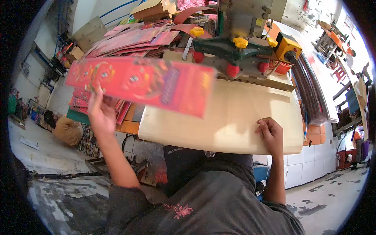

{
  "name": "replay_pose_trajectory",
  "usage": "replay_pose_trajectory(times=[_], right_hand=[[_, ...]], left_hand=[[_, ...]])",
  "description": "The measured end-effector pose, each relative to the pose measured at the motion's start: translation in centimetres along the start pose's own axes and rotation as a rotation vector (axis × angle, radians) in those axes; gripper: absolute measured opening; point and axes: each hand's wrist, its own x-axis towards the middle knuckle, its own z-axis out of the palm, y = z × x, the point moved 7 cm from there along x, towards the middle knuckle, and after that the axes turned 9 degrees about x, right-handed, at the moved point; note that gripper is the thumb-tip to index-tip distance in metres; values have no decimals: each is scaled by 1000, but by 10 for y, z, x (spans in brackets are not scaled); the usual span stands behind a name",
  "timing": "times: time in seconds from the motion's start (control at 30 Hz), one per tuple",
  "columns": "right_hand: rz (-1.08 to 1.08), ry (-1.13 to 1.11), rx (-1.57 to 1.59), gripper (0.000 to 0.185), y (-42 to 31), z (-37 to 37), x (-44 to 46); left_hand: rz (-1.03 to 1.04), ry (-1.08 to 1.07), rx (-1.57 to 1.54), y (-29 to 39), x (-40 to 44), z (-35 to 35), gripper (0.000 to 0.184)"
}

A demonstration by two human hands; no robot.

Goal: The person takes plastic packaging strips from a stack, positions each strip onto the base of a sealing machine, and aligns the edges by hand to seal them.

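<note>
A long red printed sheet (133, 80), blurred by motion, is held up at its lower left edge by my left hand (102, 109). It hangs tilted above the left part of a cream-coloured board (219, 117). My right hand (270, 131) rests at the right side of the board, its fingers curled together; whether anything small is between them is hidden. Behind the board stands a green press (235, 51) with yellow knobs and red feet. Below the held sheet, a stack of red printed pieces (80, 100) shows in part.
A pile of red printed sheets (133, 39) lies behind at the left, near a cardboard box (150, 8). A yellow switch box (289, 47) is fixed right of the press. Tall stacks of sheets (313, 90) stand at the right. A round brown sack (67, 130) sits at the lower left.
</note>
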Motion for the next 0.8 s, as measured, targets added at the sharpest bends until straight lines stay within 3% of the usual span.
replay_pose_trajectory(times=[0.23,0.3,0.37,0.4,0.43,0.5,0.53,0.6,0.63,0.7,0.8], right_hand=[[-72,56,-181,14,3,8,-4],[-107,72,-200,15,1,8,-2],[-104,76,-195,15,2,7,-2],[-96,84,-190,16,3,6,-3],[-89,92,-187,16,2,6,-3],[-86,99,-203,16,-3,6,-4],[-83,94,-206,16,0,7,-5],[-127,92,-204,18,2,9,-1],[-128,92,-205,18,0,8,-1],[-60,81,-220,14,1,7,-1],[-147,113,-192,16,4,7,-3]], left_hand=[[-44,-47,27,-23,236,-59,30],[-89,-86,15,-32,251,-59,34],[148,291,997,-15,242,-57,46],[428,677,1338,-21,263,-90,53],[432,667,1340,-19,259,-78,53],[796,133,1294,-20,232,-8,51],[837,37,1343,-33,233,9,48],[723,-259,1220,-53,223,45,49],[724,-258,1218,-57,220,53,49],[664,-499,1445,-80,214,80,54],[703,-521,1434,-75,182,110,62]])
